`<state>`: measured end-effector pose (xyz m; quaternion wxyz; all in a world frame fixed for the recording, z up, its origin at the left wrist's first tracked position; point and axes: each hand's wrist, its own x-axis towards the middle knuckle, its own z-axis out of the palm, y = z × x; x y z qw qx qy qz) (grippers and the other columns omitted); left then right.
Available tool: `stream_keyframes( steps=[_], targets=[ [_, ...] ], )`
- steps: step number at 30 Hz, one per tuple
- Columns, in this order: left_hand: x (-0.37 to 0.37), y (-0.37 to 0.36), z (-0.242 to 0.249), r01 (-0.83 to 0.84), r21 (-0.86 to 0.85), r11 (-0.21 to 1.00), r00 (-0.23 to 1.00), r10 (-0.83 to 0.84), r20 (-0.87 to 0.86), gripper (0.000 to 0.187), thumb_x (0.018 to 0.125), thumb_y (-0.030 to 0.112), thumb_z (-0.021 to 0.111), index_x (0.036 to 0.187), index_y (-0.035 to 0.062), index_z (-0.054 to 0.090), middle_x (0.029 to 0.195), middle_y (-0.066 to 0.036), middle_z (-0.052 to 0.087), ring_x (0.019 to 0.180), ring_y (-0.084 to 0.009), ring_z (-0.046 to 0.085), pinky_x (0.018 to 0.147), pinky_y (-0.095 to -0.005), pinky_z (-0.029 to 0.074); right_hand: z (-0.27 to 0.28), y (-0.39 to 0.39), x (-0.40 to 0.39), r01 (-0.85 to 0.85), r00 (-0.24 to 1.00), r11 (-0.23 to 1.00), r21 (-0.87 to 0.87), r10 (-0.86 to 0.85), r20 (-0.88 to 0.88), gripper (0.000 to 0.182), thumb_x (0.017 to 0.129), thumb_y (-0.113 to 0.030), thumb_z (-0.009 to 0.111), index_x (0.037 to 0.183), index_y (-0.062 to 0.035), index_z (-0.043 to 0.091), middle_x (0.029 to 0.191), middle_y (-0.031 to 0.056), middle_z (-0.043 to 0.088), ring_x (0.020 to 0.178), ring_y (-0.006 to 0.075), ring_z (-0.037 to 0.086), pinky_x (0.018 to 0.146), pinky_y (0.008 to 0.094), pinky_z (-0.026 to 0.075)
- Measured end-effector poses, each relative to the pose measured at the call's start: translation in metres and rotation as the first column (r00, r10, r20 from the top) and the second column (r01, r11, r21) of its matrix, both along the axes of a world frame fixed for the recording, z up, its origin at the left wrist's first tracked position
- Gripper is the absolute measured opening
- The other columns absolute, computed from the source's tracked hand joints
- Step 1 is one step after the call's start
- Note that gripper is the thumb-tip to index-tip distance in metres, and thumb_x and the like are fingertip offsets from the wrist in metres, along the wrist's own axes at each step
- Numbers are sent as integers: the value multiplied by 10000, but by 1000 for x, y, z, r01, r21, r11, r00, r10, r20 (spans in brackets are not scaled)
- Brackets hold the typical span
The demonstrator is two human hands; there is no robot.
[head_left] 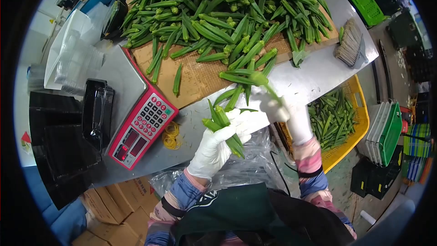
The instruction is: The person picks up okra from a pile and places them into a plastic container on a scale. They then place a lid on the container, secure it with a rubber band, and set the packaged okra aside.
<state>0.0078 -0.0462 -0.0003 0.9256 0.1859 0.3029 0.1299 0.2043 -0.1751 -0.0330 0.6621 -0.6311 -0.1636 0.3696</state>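
My left hand point(221, 143), in a white glove, is closed around several green okra pods point(221, 117) above the table's near edge. Their tips stick out below the fingers. My right hand point(283, 111), also gloved, is blurred by motion to the right of it. From its fingers a single blurred okra pod point(268, 86) points up and left. A large heap of okra point(214, 18) lies just beyond both hands on a brown cardboard sheet point(150, 61), with a few pods spilling onto the metal table point(309, 79).
A red scale point(148, 118) stands left, beside a black tray point(98, 114) and yellow rubber bands point(171, 135). Clear plastic containers point(79, 68) are stacked further left. A brush point(349, 43) lies at the right table edge. Below is a yellow crate point(362, 109) of okra.
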Motion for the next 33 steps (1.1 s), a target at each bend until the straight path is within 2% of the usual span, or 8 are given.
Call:
stream_keyframes(
  steps=[4, 7, 9, 11, 18, 25, 28, 33],
  targets=[
    [-1, -1, -7, -95, 41, 995, 996, 95, -1, 414, 954, 103, 665, 1339, 24, 537, 1197, -116, 656, 1111, -267, 650, 995, -453, 523, 11, 16, -39, -568, 812, 796, -208, 584, 19, 277, 971, -271, 703, 1073, -15, 734, 830, 29, 712, 722, 107, 632, 679, 285, 523],
    [-13, 5, -20, -118, 5, 993, 992, 118, 43, 359, 956, 112, 669, 1289, 34, 557, 1058, -78, 660, 997, -243, 664, 976, -464, 525, 17, 45, 2, -112, 807, 927, -357, 295, 512, 227, 937, -264, 721, 982, -43, 741, 881, 119, 709, 827, 233, 679, 731, 362, 530],
    [-13, 6, -7, -140, -42, 989, 990, 139, -24, 323, 959, 117, 672, 1254, 38, 567, 897, -48, 630, 812, -201, 648, 891, -446, 539, -11, 69, 54, 196, 180, 961, -197, 163, 970, 297, 862, -135, 703, 1158, -126, 700, 1097, 82, 685, 1015, 304, 626, 869, 412, 488],
    [-12, 6, -5, -99, -63, 993, 995, 97, -22, 325, 959, 117, 672, 1257, 37, 568, 892, -48, 633, 783, -194, 643, 851, -431, 540, -28, 83, 91, 216, 27, 952, -215, 214, 976, 434, 825, -88, 701, 1253, -162, 676, 1262, 114, 630, 1158, 322, 571, 945, 427, 467],
    [-14, 6, -11, -71, -80, 994, 996, 67, -50, 335, 958, 108, 670, 1268, 30, 568, 908, -59, 647, 766, -193, 646, 825, -414, 536, -31, 33, 136, 322, 143, 921, -220, 182, 973, 227, 856, -198, 739, 1066, -115, 767, 907, 96, 701, 855, 274, 616, 791, 390, 503],
    [-10, 2, -13, -19, -66, 998, 1000, 19, 9, 334, 962, 99, 662, 1273, 19, 569, 969, -78, 654, 808, -199, 652, 839, -413, 540, -33, -34, 90, 172, 984, 984, 42, -173, 35, 465, 1066, -418, 511, 952, -5, 694, 766, 31, 601, 708, 172, 549, 702, 313, 459],
    [-10, 1, -10, -14, -38, 999, 998, 16, 65, 349, 965, 101, 659, 1291, 22, 564, 1059, -101, 664, 928, -222, 666, 887, -430, 547, -39, -36, 59, 172, 885, 934, 313, -7, -465, 466, 1097, -415, 425, 892, -47, 624, 729, 34, 562, 699, 199, 556, 690, 337, 459],
    [-2, -5, 3, -58, 28, 998, 996, 56, 72, 340, 959, 95, 667, 1283, 39, 577, 1166, -123, 664, 1097, -266, 654, 999, -474, 533, -8, -3, -32, -191, 930, 981, 47, 196, -311, 455, 1084, -381, 480, 885, -18, 668, 763, 74, 664, 724, 166, 623, 725, 302, 503]
  ],
)
